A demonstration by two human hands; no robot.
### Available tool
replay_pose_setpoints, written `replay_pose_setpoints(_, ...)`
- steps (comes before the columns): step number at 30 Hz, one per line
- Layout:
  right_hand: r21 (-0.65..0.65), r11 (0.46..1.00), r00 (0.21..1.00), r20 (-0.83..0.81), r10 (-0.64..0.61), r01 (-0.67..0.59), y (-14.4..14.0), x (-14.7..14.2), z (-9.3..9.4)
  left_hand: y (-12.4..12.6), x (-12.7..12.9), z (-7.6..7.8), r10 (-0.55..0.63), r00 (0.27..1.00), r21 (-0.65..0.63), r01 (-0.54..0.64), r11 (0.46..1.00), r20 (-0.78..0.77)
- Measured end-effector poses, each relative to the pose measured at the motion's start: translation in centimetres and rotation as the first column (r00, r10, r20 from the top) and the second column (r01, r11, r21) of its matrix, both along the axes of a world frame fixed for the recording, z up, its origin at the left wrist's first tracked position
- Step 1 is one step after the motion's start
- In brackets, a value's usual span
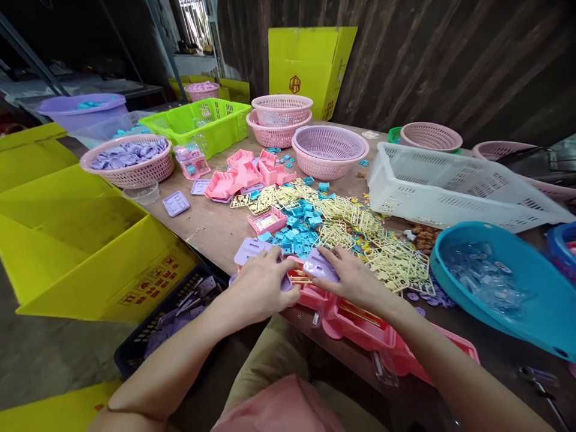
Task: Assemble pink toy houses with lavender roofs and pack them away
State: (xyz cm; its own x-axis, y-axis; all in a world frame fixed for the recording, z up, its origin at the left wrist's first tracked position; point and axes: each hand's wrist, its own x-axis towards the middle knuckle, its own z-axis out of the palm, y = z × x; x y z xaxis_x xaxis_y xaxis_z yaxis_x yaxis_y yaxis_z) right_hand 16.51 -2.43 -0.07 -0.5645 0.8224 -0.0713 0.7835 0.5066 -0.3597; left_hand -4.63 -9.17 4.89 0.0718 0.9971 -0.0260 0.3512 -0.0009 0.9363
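Note:
My left hand (263, 287) rests on a lilac plastic panel (250, 248) at the near table edge, fingers curled over its right end. My right hand (355, 277) grips another lilac panel (318, 266) and presses it over a pink toy case (310, 293). More pink cases (360, 324) lie in a row under my right forearm. Just beyond the hands lie small blue plastic parts (299, 227) and cream sprue frames (382, 252).
Pink baskets (328, 150), a green crate (202, 120), a white crate (450, 186) and a blue tub of clear pieces (495, 282) ring the table. A basket of lilac parts (128, 157) sits far left. Yellow cartons (90, 240) and a dark crate (171, 318) stand on the floor at left.

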Motion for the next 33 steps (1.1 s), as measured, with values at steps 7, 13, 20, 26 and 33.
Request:
replay_pose_setpoints(7, -0.014, 0.986, 0.986, 0.036, -0.165, 0.165, -0.1, -0.3, 0.3, 3.6, 3.4, -3.5, -0.131, 0.723, 0.198, 0.352, 0.915, -0.679)
replay_pose_setpoints(13, -0.067, 0.970, 0.970, -0.054, -0.238, 0.235, -0.3, 0.5, 0.4, 4.6, 3.7, -5.2, -0.194, 0.764, 0.318, 0.466, 0.826, -0.616)
replay_pose_setpoints(20, -0.025, 0.947, 0.947, 0.012, -0.321, 0.322, -0.2, 1.6, 0.0, 5.4, 4.7, -4.3, -0.222, 0.724, 0.310, 0.523, 0.794, -0.653)
replay_pose_setpoints(26, -0.035, 0.948, 0.934, -0.168, -0.316, 0.315, -0.5, 1.8, 0.3, 5.0, 2.4, 0.9, -0.312, 0.124, -0.151, 0.672, 0.725, -0.942)
replay_pose_setpoints(33, -0.054, 0.951, 0.912, -0.271, -0.307, 0.304, -0.1, 0.5, 0.2, 4.3, 3.0, -0.4, -0.423, 0.058, -0.271, 0.689, 0.672, -0.904)
